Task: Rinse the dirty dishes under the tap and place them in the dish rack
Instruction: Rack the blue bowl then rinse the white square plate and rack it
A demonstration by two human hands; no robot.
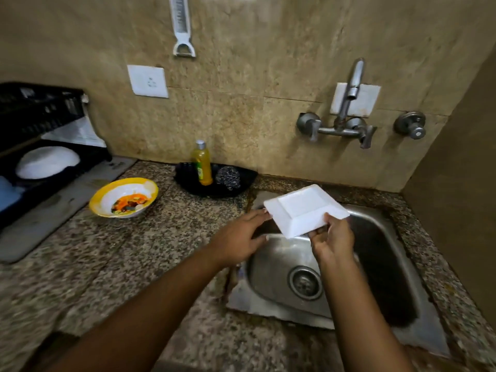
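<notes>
The dish rack point(40, 146) stands far left on the counter point(134, 251), while both hands, left hand point(239, 237) touching and right hand point(331, 237) pinching, hold the upturned white square plate point(303, 209) over the sink point(281, 253), left of the tap point(351, 87).

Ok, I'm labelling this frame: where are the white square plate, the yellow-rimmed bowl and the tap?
white square plate point(300, 208): head view, centre of its underside.
yellow-rimmed bowl point(99, 201): head view, left rim.
tap point(354, 76): head view, upper spout.

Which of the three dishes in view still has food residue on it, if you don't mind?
The yellow-rimmed bowl on the counter; the held square plate and racked white bowl look clean.
</notes>
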